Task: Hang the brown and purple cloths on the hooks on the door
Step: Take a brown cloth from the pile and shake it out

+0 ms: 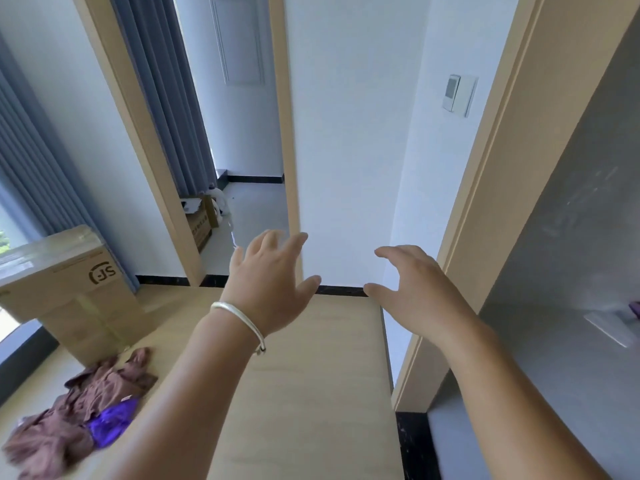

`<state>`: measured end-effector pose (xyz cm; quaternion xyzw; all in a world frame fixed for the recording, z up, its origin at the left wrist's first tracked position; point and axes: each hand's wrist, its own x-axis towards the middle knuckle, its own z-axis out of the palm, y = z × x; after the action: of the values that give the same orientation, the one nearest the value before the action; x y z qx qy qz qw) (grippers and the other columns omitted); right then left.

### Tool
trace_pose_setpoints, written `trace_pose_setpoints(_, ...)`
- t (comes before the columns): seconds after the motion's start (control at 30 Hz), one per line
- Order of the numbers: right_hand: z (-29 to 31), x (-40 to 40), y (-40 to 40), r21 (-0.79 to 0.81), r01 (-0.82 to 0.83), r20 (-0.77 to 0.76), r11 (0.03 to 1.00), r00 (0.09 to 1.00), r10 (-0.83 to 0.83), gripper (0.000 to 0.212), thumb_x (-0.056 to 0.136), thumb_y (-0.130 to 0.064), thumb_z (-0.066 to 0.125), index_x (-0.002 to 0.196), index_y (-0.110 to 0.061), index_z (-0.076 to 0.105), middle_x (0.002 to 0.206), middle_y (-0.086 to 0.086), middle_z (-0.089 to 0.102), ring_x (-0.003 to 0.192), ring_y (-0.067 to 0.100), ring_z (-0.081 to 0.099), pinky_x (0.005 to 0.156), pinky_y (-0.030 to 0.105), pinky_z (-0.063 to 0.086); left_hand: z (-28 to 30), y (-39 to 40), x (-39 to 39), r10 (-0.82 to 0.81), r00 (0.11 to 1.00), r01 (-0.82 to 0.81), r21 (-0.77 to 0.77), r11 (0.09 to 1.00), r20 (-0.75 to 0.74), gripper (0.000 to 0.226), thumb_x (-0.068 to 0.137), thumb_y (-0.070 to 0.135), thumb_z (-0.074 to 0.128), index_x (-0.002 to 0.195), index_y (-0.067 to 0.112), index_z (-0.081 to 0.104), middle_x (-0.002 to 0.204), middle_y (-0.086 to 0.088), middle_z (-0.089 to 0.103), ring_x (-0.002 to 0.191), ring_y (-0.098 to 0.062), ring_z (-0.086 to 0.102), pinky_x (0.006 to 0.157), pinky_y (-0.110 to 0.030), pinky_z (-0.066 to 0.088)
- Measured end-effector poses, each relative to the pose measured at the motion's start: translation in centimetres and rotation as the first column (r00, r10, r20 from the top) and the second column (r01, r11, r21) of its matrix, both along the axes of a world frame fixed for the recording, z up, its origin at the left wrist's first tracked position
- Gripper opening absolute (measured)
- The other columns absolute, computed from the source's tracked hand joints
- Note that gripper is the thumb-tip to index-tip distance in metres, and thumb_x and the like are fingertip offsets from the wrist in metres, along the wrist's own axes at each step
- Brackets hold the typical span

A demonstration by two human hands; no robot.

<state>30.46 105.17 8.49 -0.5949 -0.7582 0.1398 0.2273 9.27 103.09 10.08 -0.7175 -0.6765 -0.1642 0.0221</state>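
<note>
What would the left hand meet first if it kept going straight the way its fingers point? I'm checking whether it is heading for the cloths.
Probably the white wall beyond the table; depth is unclear. The left hand points away from the brown cloth.

At eight o'clock, the brown cloth (pixel 65 420) is motion-blurred and covers part of the purple cloth (pixel 110 422). At three o'clock, a purple scrap (pixel 634 308) is cut by the frame edge beside a blurred white bracket (pixel 611 323); no hook can be made out.
</note>
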Motion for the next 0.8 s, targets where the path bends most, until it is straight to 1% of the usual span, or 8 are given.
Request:
trace_pose_setpoints(0.13,-1.2,-0.2,5.1,-0.015,0.025,0.001,1.0,1.0,-0.025,0.056,0.09,-0.044,0.058,0.141,-0.032,0.04,0.145,-0.012,0.036,0.134,0.011,0.034,0.108,0.035,0.033,-2.1,5.5,-0.8,-0.012,0.999,0.014,-0.047,0.999,0.037,0.064,0.09,0.058,0.046,0.145,0.033,0.024,0.148,0.001,0.032,0.14,-0.02,0.022,0.115,-0.045,0.021)
trace_pose_setpoints(0.27,-1.5,-2.1,12.0,-0.036,0.031,0.051,0.999,0.998,-0.029,0.056,0.09,-0.044,0.057,0.141,-0.032,0.039,0.146,-0.013,0.035,0.134,0.009,0.032,0.108,0.034,0.033,-2.9,13.0,-2.8,-0.022,0.996,0.029,-0.082,0.996,0.088,0.064,0.091,0.055,0.047,0.146,0.032,0.024,0.148,0.001,0.03,0.142,-0.019,0.019,0.116,-0.052,0.019)
trace_pose_setpoints(0.33,-1.0,-3.1,15.1,-0.029,0.028,0.069,0.999,0.997,-0.026,0.056,0.09,-0.044,0.057,0.141,-0.033,0.039,0.146,-0.014,0.035,0.134,0.008,0.032,0.107,0.032,0.033,-2.9,16.2,-3.7,-0.029,0.995,0.038,-0.091,0.995,0.097,0.064,0.092,0.054,0.046,0.146,0.032,0.022,0.151,0.001,0.027,0.143,-0.019,0.015,0.116,-0.054,0.017)
trace_pose_setpoints(0.47,0.2,-6.4,23.6,-0.013,0.024,0.104,1.0,0.994,-0.023,0.056,0.089,-0.044,0.058,0.141,-0.032,0.039,0.146,-0.014,0.035,0.134,0.008,0.032,0.106,0.031,0.034,-2.7,24.3,-7.1,-0.019,0.991,0.032,-0.098,0.995,0.133,0.064,0.092,0.055,0.044,0.147,0.032,0.021,0.153,0.0,0.025,0.145,-0.019,0.012,0.117,-0.053,0.016)
trace_pose_setpoints(0.57,0.6,-8.8,29.3,-0.013,0.02,0.092,1.0,0.996,-0.019,0.056,0.089,-0.044,0.058,0.14,-0.033,0.04,0.145,-0.014,0.035,0.134,0.008,0.033,0.105,0.03,0.033,-2.6,29.4,-9.8,-0.009,0.989,0.022,-0.087,0.996,0.145,0.062,0.092,0.054,0.045,0.146,0.031,0.023,0.149,0.002,0.029,0.144,-0.019,0.014,0.116,-0.053,0.016)
trace_pose_setpoints(0.7,-0.1,-11.6,35.1,-0.015,-0.009,0.063,1.0,0.998,0.01,0.055,0.089,-0.045,0.058,0.14,-0.034,0.041,0.144,-0.016,0.036,0.133,0.006,0.034,0.103,0.03,0.035,-2.6,34.7,-13.0,0.021,0.989,-0.009,-0.08,0.997,0.146,0.061,0.092,0.053,0.045,0.145,0.032,0.023,0.146,0.003,0.03,0.143,-0.019,0.016,0.117,-0.052,0.015)
trace_pose_setpoints(0.8,-1.0,-13.8,38.9,-0.043,-0.059,0.042,0.997,0.997,0.061,0.055,0.088,-0.045,0.059,0.139,-0.034,0.04,0.143,-0.017,0.036,0.133,0.005,0.034,0.101,0.029,0.035,-3.0,37.6,-15.3,0.066,0.986,-0.056,-0.072,0.996,0.153,0.059,0.091,0.053,0.047,0.142,0.032,0.027,0.143,0.004,0.034,0.14,-0.018,0.02,0.115,-0.047,0.016)
